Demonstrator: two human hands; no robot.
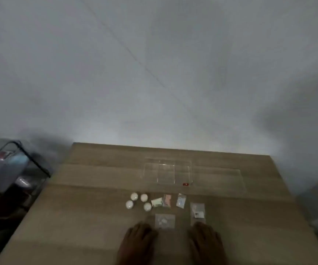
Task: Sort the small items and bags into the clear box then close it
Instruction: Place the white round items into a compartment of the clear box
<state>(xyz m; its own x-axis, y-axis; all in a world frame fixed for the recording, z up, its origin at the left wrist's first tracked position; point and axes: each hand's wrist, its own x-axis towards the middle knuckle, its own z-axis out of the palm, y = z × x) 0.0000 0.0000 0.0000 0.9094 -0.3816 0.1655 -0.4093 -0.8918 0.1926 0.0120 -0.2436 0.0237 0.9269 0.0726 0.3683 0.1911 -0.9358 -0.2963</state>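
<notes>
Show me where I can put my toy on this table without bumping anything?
Bare wood lies left of the white balls, and right of the rightmost bag. The strip between the clear box and the bags is narrow. It's crowded just ahead of both hands, left and right.

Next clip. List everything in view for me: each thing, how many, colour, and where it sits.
Table: one, light wood, fills the lower frame.
Clear box: one, transparent, open, far centre of the table; small red mark at its near right corner.
Lid: one, clear, seemingly flat to the right of the box.
Balls: four, white, clustered left of the bags.
Bags: five small clear ones with blurred contents, three in a row, two nearer the hands.
Bin: one, dark-framed, off the table's left edge.
Wall: grey, behind.
Left hand: flat on the table, empty.
Right hand: flat on the table, empty.
</notes>
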